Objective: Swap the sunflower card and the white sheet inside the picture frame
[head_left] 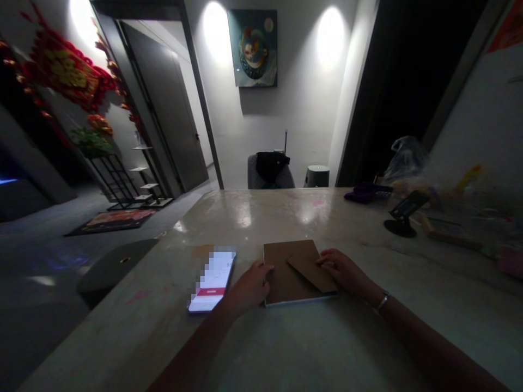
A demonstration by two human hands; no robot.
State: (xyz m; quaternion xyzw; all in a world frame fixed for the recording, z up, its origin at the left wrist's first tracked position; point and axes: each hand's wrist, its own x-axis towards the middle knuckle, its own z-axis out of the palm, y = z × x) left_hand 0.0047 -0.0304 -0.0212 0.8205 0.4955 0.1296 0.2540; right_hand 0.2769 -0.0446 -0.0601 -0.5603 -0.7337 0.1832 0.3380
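A flat brown cardboard-coloured pad (281, 280) with a white edge lies on the table in front of me. My left hand (254, 283) grips its left edge, thumb on top. Across the pad's right part rests a smaller brown piece (312, 274), slanted and partly raised over it. My right hand (337, 267) pinches the upper right edge of that smaller piece, and a bracelet circles the wrist. Left of my left hand lies a phone (214, 280) with a lit, partly pixelated screen.
The pale marble table (286, 348) spreads all around. A black phone stand (402, 218), a purple item (363, 193), a clear plastic bag (404, 158) and a wooden tray are at the right. Beyond the far edge stands a chair (253, 174); a dark stool (110, 267) is at the left.
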